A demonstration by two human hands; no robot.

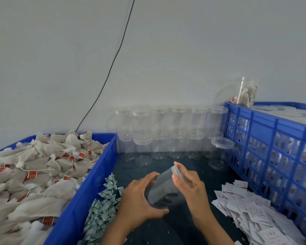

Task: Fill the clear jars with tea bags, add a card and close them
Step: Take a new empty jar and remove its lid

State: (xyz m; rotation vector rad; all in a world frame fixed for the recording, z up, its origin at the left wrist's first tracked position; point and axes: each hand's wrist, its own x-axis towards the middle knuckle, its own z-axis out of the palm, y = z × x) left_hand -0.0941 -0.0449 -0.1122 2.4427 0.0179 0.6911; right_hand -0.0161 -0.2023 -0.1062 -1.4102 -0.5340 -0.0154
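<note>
An empty clear jar lies tilted between my hands, its mouth pointing up and to the right. My left hand wraps around its body. My right hand grips the clear lid at the jar's mouth. Whether the lid is on or off the thread I cannot tell. Tea bags with red tags fill the blue bin on the left. White cards lie in a loose heap at the right.
Two stacked rows of empty clear jars line the wall. A blue crate stands at the right, with a filled jar on its rim and lids inside. Small green-white packets lie beside the bin. A black cable hangs down the wall.
</note>
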